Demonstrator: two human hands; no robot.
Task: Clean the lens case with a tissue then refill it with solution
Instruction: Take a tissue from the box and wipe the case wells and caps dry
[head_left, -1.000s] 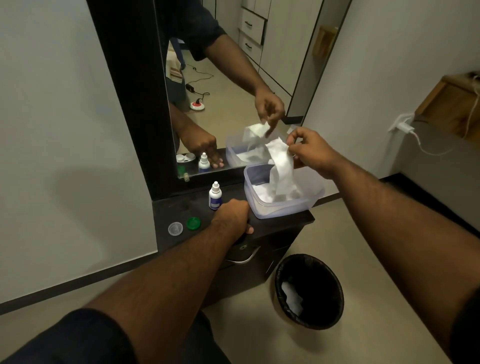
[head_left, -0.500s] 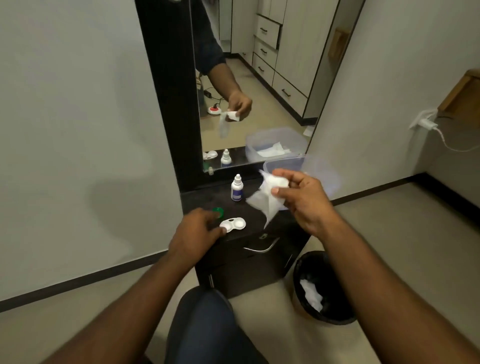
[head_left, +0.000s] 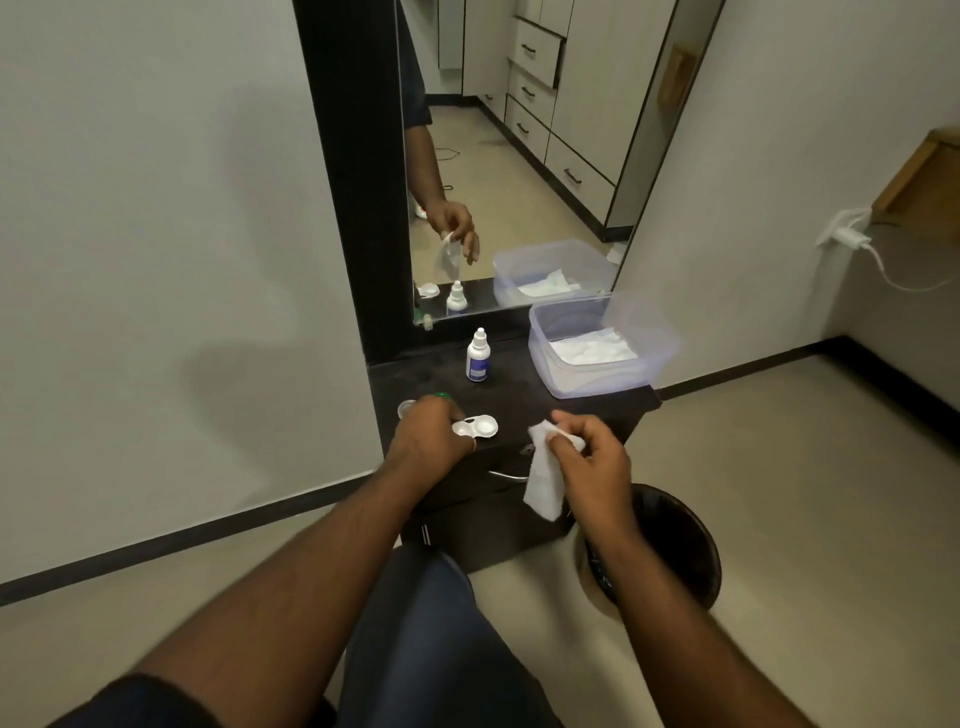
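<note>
Wiping has not yet begun; the step in hand is bringing tissue and case together. Just below the middle of the frame, the left hand (head_left: 428, 434) pinches the near end of the white lens case (head_left: 475, 427), which sits open at the front edge of the dark cabinet top (head_left: 524, 392), both wells facing up. Whether the case is lifted or resting on the surface is hard to tell from this angle. To its right, well apart from the case, the right hand (head_left: 587, 457) grips a white tissue (head_left: 545, 478) between thumb and curled fingers, most of the sheet hanging loose below the fist.

Two caps, one clear (head_left: 405, 409) and one green (head_left: 441, 396), lie at the left edge of the top, partly hidden behind the left hand. The small solution bottle (head_left: 478, 357) stands upright further up the frame, cap on, beside a translucent plastic box of tissues (head_left: 597, 345) (its reflection shows in the mirror above).

The next move probably calls for gathering the hanging tissue over a fingertip and pressing it into one well while the left hand steadies the case. Refilling is some way off, since the bottle is untouched.
</note>
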